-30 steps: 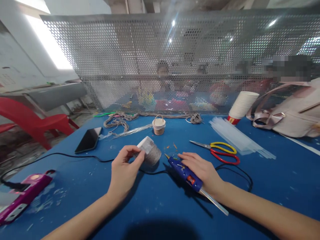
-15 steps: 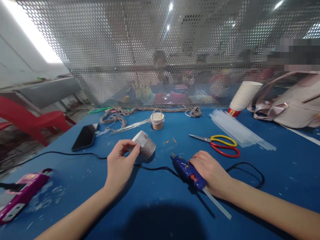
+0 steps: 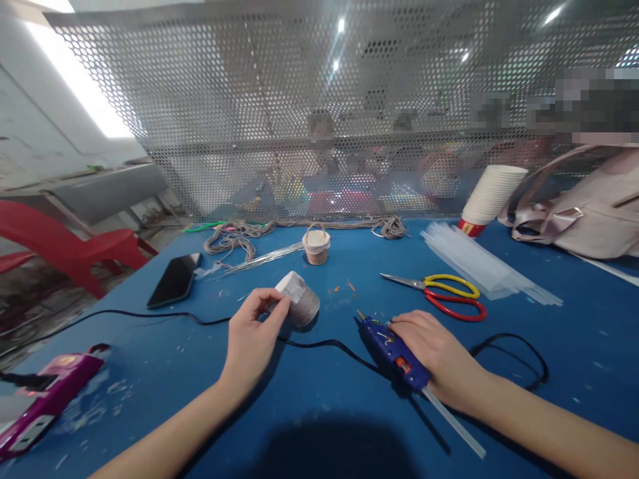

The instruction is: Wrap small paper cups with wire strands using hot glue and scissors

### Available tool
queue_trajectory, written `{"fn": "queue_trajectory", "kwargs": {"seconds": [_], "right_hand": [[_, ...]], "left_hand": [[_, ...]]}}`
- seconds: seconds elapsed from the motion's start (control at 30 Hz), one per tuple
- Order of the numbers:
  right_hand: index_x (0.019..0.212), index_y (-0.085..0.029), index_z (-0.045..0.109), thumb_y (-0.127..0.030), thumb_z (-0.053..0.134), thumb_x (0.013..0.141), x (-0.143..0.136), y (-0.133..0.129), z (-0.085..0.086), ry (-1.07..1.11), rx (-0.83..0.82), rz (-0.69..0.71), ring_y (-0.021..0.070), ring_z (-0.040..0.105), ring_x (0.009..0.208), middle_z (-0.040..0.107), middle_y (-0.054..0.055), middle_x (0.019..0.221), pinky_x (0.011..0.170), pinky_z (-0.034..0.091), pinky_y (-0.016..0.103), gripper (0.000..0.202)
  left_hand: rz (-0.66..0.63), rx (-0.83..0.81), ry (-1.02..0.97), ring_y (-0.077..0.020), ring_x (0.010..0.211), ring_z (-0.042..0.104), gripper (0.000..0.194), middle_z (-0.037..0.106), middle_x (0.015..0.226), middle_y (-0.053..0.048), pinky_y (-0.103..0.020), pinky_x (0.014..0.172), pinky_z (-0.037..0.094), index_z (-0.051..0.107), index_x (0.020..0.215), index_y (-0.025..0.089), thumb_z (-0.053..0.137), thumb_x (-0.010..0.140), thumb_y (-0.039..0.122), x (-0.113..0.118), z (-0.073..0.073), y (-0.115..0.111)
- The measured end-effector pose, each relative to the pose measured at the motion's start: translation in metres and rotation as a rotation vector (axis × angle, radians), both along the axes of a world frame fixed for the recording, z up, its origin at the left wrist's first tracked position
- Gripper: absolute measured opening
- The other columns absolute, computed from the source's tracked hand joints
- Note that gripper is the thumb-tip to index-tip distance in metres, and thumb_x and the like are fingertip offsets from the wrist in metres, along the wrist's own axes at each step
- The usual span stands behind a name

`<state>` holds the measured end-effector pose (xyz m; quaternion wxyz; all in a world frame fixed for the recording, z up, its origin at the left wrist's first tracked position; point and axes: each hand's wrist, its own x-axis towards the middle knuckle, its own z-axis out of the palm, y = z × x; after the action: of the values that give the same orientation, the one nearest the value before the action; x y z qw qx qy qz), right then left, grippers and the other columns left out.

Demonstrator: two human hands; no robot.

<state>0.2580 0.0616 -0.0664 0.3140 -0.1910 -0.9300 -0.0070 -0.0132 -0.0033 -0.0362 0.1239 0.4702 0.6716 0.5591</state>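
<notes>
My left hand pinches the rim of a small paper cup that is tilted on its side. Grey cord covers the cup's lower part, and its upper part is white. On the right, my right hand is closed round a blue hot glue gun, whose handle is hidden under the fingers. The gun's nozzle points away from me and to the left, toward the cup but apart from it. A clear glue stick juts from its back end. Beyond the cup stands a tiny handled basket.
Scissors, translucent glue sticks and stacked paper cups lie to the right, near a pale bag. Grey cord runs along the perforated metal panel. A phone and a purple power strip are at left.
The whole view has shifted slightly, so everything sits a little lower and to the right. The glue gun has moved slightly right in the picture. Both hands keep their holds.
</notes>
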Motion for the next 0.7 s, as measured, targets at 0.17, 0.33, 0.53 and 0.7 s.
{"fn": "queue_trajectory", "kwargs": {"seconds": [0.17, 0.33, 0.53, 0.7], "right_hand": [[0.081, -0.013, 0.057, -0.013, 0.038, 0.087, 0.001, -0.005, 0.007, -0.069, -0.043, 0.002, 0.0234, 0.054, 0.065, 0.059, 0.011, 0.067, 0.061, 0.043, 0.038, 0.02], [0.076, -0.017, 0.052, -0.017, 0.039, 0.088, 0.008, -0.006, -0.002, -0.033, -0.157, -0.056, 0.02, 0.047, 0.06, 0.054, 0.006, 0.064, 0.059, 0.038, 0.034, 0.018], [0.087, -0.019, 0.051, -0.02, 0.05, 0.085, 0.013, -0.001, 0.007, 0.136, -0.12, -0.047, 0.0209, 0.053, 0.068, 0.058, 0.008, 0.077, 0.064, 0.043, 0.035, 0.002], [0.102, -0.022, 0.049, -0.015, 0.052, 0.085, 0.015, -0.005, 0.013, 0.273, -0.165, 0.041, 0.022, 0.058, 0.074, 0.058, 0.008, 0.086, 0.065, 0.047, 0.035, 0.019]], "left_hand": [[-0.004, -0.017, -0.005, -0.015, 0.066, 0.054, 0.018, 0.06, 0.07, 0.001, -0.025, 0.064, 0.045, 0.062, 0.076, 0.02, 0.063, 0.075, 0.039, 0.002, 0.003, -0.002], [-0.024, -0.02, -0.022, -0.016, 0.066, 0.053, 0.019, 0.059, 0.07, 0.001, -0.025, 0.064, 0.045, 0.061, 0.074, 0.021, 0.06, 0.077, 0.04, 0.004, 0.008, -0.004], [-0.035, -0.003, -0.048, -0.0179, 0.073, 0.054, 0.024, 0.061, 0.074, 0.0, -0.025, 0.067, 0.044, 0.063, 0.072, 0.022, 0.051, 0.083, 0.041, 0.003, 0.008, -0.007], [-0.079, -0.019, -0.03, -0.0197, 0.078, 0.056, 0.033, 0.064, 0.078, -0.003, -0.028, 0.075, 0.045, 0.064, 0.073, 0.023, 0.042, 0.088, 0.041, 0.005, 0.01, -0.01]]}}
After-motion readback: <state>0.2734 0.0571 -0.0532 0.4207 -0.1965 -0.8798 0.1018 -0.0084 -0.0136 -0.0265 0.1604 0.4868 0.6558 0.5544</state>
